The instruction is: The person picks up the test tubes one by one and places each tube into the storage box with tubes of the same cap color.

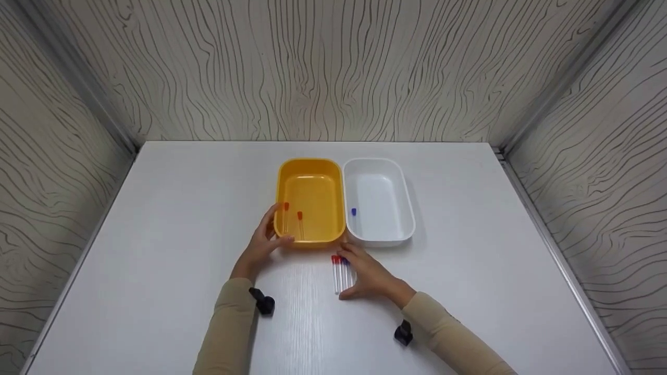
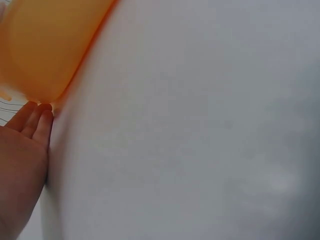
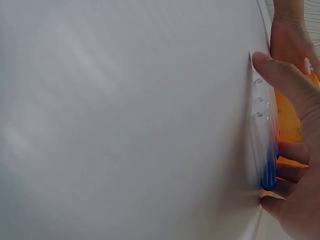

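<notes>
Right hand (image 3: 311,125) spans clear tubes (image 3: 260,135) lying side by side on white table (image 3: 125,125): thumb just beside rounded ends, fingers at blue caps (image 3: 269,177). Orange container (image 3: 287,115) behind tubes, partly hidden by right hand. Left hand (image 3: 291,42) beyond, at container. Patterned wall (image 3: 312,10) in upper right corner.

Head camera: looks from above the 6 o'clock side, forward and down; farthest off, covering the tabletop (image 1: 469,291), both hands and the back wall (image 1: 312,67) at 12 o'clock.
Left wrist camera: close over the tabletop, view tilted, left hand (image 2: 22,160) toward 8 o'clock, yellow tray (image 2: 50,45) toward 10.
Right wrist camera: close, tilted, capped tubes (image 3: 262,135) toward 4 o'clock.
Head and right wrist share: tubes, both hands, yellow tray.
</notes>
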`<control>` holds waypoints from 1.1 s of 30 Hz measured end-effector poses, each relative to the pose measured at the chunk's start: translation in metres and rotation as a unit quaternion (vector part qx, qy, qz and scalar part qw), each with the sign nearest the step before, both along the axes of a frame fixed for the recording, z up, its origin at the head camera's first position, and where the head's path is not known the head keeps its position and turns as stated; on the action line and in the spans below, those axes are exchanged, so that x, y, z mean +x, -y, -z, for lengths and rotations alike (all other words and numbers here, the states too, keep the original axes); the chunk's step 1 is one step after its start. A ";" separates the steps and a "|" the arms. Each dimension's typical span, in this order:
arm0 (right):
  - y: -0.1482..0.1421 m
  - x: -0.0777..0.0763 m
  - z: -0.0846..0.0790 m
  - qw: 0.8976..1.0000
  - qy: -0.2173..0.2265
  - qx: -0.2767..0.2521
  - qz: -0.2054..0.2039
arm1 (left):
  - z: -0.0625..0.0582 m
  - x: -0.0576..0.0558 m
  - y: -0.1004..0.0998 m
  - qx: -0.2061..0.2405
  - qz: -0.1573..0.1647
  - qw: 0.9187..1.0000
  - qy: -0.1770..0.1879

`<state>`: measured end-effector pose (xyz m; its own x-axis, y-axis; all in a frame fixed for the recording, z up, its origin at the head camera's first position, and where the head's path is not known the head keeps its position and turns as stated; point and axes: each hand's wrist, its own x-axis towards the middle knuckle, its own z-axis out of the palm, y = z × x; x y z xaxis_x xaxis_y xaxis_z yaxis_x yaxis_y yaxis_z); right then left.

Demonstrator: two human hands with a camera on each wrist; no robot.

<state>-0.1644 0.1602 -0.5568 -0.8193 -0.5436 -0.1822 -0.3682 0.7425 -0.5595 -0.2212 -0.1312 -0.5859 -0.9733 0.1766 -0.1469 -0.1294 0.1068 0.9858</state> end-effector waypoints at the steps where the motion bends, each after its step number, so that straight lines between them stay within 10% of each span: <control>1: 0.000 0.000 0.000 1.000 0.002 -0.001 0.002 | 0.000 0.000 0.000 -0.002 -0.001 1.000 0.003; 18: -0.002 0.001 -0.003 0.996 -0.075 -0.032 -0.041 | -0.001 0.002 0.000 0.011 -0.003 1.000 0.000; 33: 0.000 0.008 -0.023 0.998 -0.025 -0.052 -0.027 | 0.001 0.000 0.000 0.006 -0.001 1.000 0.005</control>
<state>-0.1568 0.1606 -0.5335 -0.7948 -0.6012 -0.0827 -0.4352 0.6596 -0.6128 -0.2213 -0.1316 -0.5867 -0.9721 0.1760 -0.1548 -0.1399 0.0940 0.9857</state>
